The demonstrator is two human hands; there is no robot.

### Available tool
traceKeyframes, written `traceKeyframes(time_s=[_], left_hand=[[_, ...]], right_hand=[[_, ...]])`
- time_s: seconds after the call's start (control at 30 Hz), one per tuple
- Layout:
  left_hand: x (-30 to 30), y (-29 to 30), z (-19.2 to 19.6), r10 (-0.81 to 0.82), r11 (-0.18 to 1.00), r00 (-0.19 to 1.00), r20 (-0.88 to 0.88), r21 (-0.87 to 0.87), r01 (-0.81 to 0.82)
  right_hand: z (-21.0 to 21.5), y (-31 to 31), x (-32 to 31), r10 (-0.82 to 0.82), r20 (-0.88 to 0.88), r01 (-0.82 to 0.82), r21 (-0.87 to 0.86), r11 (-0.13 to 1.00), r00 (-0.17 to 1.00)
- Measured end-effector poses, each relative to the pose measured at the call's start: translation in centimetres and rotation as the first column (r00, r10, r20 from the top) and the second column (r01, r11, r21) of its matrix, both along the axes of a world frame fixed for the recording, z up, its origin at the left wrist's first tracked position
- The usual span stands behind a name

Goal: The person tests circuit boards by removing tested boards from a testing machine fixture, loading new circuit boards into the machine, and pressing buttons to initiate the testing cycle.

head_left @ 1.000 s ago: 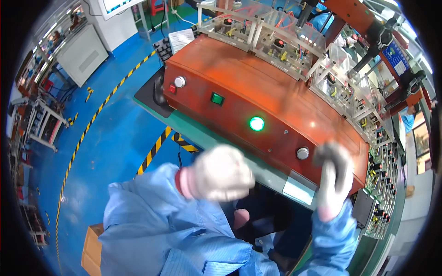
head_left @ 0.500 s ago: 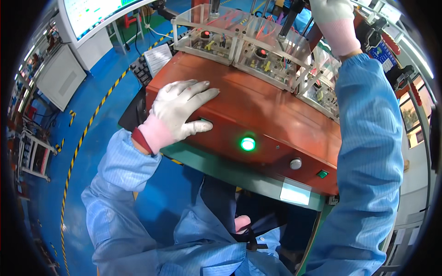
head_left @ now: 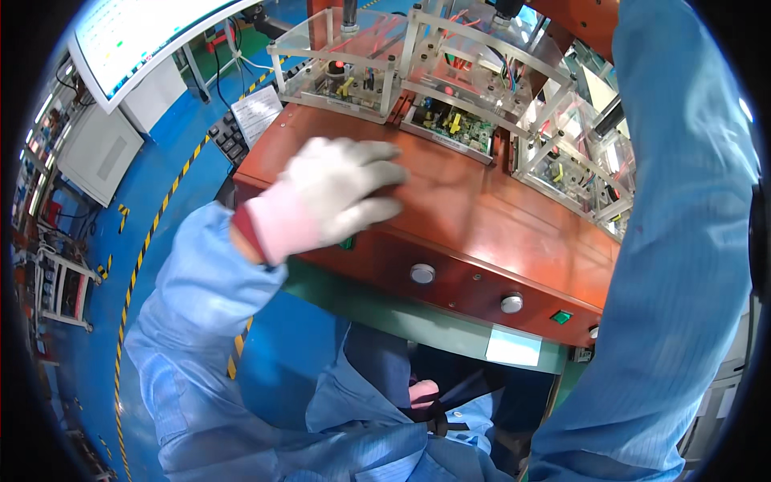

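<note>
My left hand (head_left: 337, 189), in a white glove with a pink cuff, hovers over the left part of a red-brown metal test box (head_left: 438, 205). Its fingers are apart and slightly bent, with nothing held. Only the blue sleeve (head_left: 683, 201) of my right arm shows, reaching up past the top edge; that hand is out of sight. Along the back of the box stand clear acrylic fixtures (head_left: 337, 60). The middle acrylic cover (head_left: 490, 76) is raised, and beneath it a green circuit board (head_left: 454, 124) with yellow parts lies in a tray.
On the box front are an unlit round button (head_left: 422, 274), another round button (head_left: 511, 303) and a green switch (head_left: 561, 317). A monitor (head_left: 136, 48) stands at upper left, near a keyboard (head_left: 229, 138) and a paper sheet (head_left: 257, 112). The box rests on a green tabletop (head_left: 385, 309).
The middle acrylic cover has gone up, exposing the board. The green light on the front button has gone out. My left hand has lifted rightward; my right hand has left the view.
</note>
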State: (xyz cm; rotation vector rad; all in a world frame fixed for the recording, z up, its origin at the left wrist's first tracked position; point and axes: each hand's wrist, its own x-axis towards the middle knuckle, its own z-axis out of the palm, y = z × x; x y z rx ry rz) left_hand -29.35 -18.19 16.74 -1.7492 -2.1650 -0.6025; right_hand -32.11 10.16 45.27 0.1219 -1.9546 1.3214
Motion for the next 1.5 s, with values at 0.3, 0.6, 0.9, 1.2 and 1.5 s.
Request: traceKeyframes(time_s=[0.3, 0.6, 0.9, 1.2, 1.5], left_hand=[[0.0, 9.4, 0.5, 0.126, 0.986, 0.990, 0.066, -0.121, -0.117], [4.3, 5.8, 2.7, 0.218, 0.967, 0.906, 0.361, -0.208, -0.150], [14.4, 4.9, 0.0, 0.091, 0.987, 0.969, 0.230, 0.110, -0.119], [23.7, 5.2, -9.8, -0.292, 0.932, 0.650, 0.702, 0.056, 0.358], [32.7, 13.1, -18.6, 0.102, 0.825, -0.397, 0.912, 0.145, 0.546]], right_hand=[[-7.2, -2.6, 7.7, -0.190, -0.617, 0.544, 0.458, 0.703, 0.764], [-22.5, -5.4, 14.4, -0.034, 0.259, -0.161, 0.692, 0.704, 0.965], [-20.9, -8.5, 9.8, -0.521, 0.634, -0.454, 0.773, 0.443, 0.572], [-18.3, -5.0, 20.6, -0.454, 0.658, -0.268, 0.701, 0.661, 0.601], [-16.7, 2.8, 50.0, -0.296, 0.687, 0.242, 0.178, 0.954, 0.663]])
